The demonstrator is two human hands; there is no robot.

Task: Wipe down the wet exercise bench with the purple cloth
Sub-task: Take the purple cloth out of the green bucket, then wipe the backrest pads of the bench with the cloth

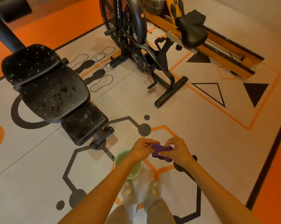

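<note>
Both hands on the purple cloth [162, 152] — bench not touched yet

Left hand [140, 149] and right hand [177, 151] pinch the bunched cloth between curled fingers, though the exact grip is hard to make out. Just below the left fingers sits a green bowl [129, 165] on the floor. The exercise bench [52, 89] — dotted with droplets — stands well off to the left of the fingers.
</note>
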